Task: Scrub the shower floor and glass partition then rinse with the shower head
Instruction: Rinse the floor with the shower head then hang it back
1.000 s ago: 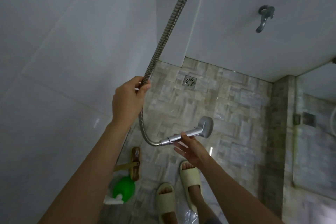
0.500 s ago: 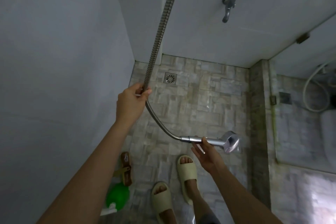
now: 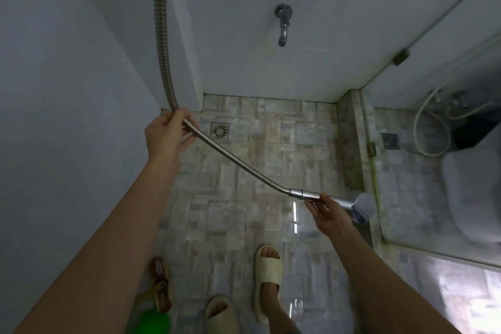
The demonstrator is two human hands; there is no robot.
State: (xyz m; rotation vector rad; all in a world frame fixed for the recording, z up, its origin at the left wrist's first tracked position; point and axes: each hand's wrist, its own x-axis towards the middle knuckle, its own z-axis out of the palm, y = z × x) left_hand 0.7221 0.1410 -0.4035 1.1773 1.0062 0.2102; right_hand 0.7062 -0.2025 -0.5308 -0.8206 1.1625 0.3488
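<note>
My left hand (image 3: 166, 136) grips the ribbed metal shower hose (image 3: 238, 161), which comes down along the left wall and then runs diagonally right. My right hand (image 3: 326, 214) holds the chrome handle of the shower head (image 3: 362, 206), whose face points toward the glass partition (image 3: 433, 68) on the right. Below both hands lies the wet stone-pattern shower floor (image 3: 244, 211). No water stream is visible.
A round floor drain (image 3: 220, 130) sits near the back corner and a wall tap (image 3: 282, 22) above it. A wooden-backed scrub brush (image 3: 160, 287) and a green bottle (image 3: 156, 320) lie by the left wall. My feet wear cream slippers (image 3: 268, 274). A toilet (image 3: 474, 192) stands behind the glass.
My right hand has carried the shower head rightward toward the glass, pulling the hose from a loop into a straighter diagonal line. My left hand kept its grip on the hose.
</note>
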